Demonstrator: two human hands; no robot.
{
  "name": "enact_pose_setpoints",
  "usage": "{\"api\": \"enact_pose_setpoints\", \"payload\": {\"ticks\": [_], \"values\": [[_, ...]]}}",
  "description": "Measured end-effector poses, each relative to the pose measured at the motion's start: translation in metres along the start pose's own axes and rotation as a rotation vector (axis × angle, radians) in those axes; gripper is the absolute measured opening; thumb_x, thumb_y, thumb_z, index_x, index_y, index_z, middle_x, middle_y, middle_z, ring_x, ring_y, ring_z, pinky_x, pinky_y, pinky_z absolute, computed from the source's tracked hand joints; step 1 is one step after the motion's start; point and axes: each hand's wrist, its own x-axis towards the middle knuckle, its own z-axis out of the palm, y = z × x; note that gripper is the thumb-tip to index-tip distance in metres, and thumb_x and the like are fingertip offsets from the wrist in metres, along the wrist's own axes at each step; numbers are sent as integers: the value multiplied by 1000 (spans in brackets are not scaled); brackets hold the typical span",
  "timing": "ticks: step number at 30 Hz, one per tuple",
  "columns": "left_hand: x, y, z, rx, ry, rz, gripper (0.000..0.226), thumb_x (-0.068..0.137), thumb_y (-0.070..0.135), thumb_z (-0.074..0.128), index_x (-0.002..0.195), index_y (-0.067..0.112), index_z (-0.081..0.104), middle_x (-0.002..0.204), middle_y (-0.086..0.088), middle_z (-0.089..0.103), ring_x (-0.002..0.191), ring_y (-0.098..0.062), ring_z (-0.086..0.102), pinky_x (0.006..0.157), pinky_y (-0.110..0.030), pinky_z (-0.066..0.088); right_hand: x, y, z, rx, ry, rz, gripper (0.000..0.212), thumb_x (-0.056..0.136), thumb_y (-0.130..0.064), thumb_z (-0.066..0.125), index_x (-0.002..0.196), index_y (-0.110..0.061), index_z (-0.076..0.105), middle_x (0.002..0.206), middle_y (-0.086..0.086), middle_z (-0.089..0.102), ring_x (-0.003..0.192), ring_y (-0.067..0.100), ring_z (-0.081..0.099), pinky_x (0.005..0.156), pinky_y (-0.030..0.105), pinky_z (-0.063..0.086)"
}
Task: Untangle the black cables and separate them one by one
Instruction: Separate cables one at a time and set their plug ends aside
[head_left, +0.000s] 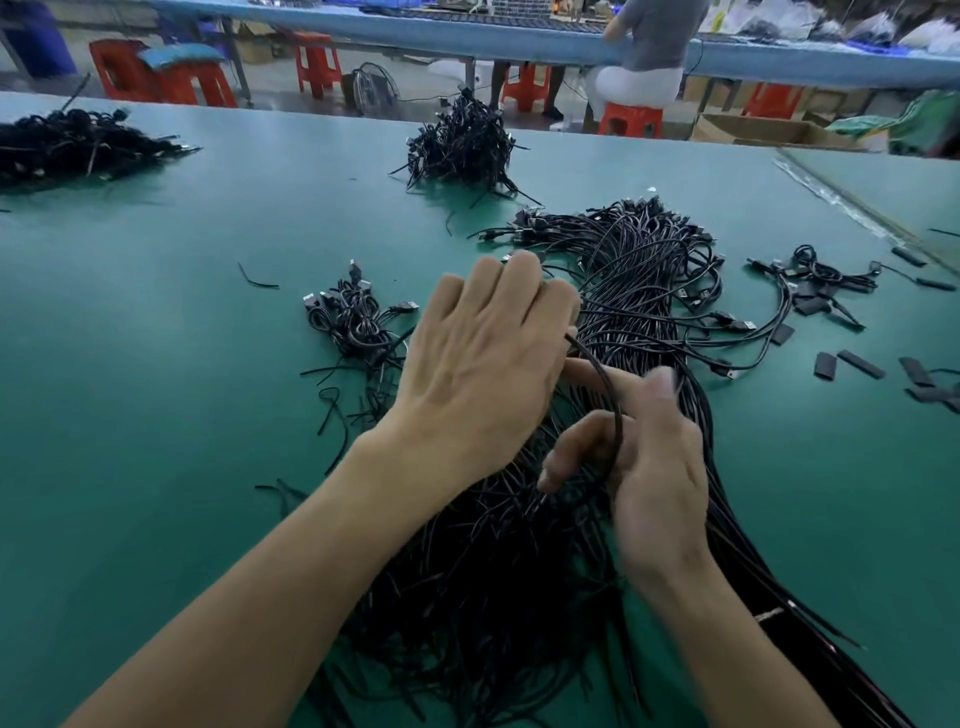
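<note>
Green counter (156, 364) lies open at left — only a small knot of black USB cables (358, 322) interrupts. Right of the large black cable tangle (639, 291), black tubing scraps (862, 364) crowd it.

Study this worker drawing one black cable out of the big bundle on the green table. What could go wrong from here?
1. The cable curves between the left hand and the right hand while the bundle lies dense beneath; a hard pull may tighten a snag or drag neighbours along.
2. The small pile sits close to the bundle's loose ends, so separated cables might mix back in.
3. The right hand looks blurred; a hurried grip could slip.
</note>
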Motion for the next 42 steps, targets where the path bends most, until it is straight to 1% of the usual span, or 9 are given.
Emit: {"api": "enact_pose_setpoints", "payload": {"ticks": [6, 10, 15, 19, 24, 28, 32, 36, 42], "values": [[-3, -14, 1, 28, -45, -83, 16, 99, 23, 53, 108, 12, 61, 98, -7, 49, 87, -25, 44, 76, -36, 31, 3, -6, -7, -59, -75, -46, 37, 93, -50, 58, 81, -18, 73, 49, 2, 46, 43, 11, 40, 43, 34, 35], [-4, -11, 4, 61, -92, -67, 17, 98, 21, 57, 111, 13, 63, 99, -6, 50, 88, -24, 44, 76, -35, 29, 1, -12, 0, -167, -118, -94, 26, 94, -35, 58, 81, -15, 70, 70, 16, 59, 59, 32, 52, 52, 40, 44], [-2, -12, -1, -113, -71, -132, 13, 99, 28, 54, 104, 19, 62, 95, 3, 60, 84, -18, 55, 73, -35, 43, 8, -3, -17, -139, 123, 4, 27, 104, -22, 46, 86, -22, 66, 57, 1, 57, 41, 13, 51, 36, 22, 40], [-1, -23, -3, -212, -102, -324, 30, 93, 54, 61, 77, 28, 60, 66, 19, 54, 63, -8, 56, 51, -21, 29, 17, 6, -35, -181, 376, 38, 30, 105, -28, 45, 84, -32, 66, 51, -8, 40, 42, 12, 33, 39, 22, 30], [-2, -39, -1, -478, -502, -522, 73, 75, 82, 55, 57, 11, 47, 43, 13, 39, 40, -10, 37, 52, -25, 31, 18, 10, -36, -291, 508, -26, 23, 97, -46, 45, 86, -36, 63, 64, -2, 39, 57, 24, 32, 54, 37, 31], [1, -40, -12, -759, -800, -523, 72, 72, 89, 48, 54, 19, 56, 44, 11, 31, 40, -10, 27, 51, -26, 26, 18, 5, -35, -290, 637, -20, 25, 101, -36, 42, 82, -37, 57, 64, -7, 43, 50, 13, 32, 49, 32, 29], [4, -35, -14, -830, -720, -493, 62, 97, 59, 46, 51, 18, 57, 39, 12, 30, 35, -8, 25, 40, -18, 27, 15, 2, -33, -728, 488, -11, 18, 100, -27, 52, 114, -25, 62, 94, -9, 54, 77, -4, 49, 75, 16, 42], [-1, -27, -6, -480, -789, -440, 61, 97, 60, 46, 57, 16, 59, 33, 11, 42, 33, -6, 38, 52, -24, 34, 2, 4, -20, -1364, 241, -68, 60, 91, -34, 63, 146, -18, 45, 141, 4, 45, 129, 22, 33, 102, 41, 27], [1, -17, -9, -687, -842, -361, 51, 101, 46, 48, 61, 19, 62, 35, 9, 36, 33, -5, 31, 40, -19, 27, 3, 9, -19, -1176, 56, -205, 34, 106, -37, 37, 123, -25, 64, 125, -6, 64, 127, 15, 50, 109, 37, 26]]}}
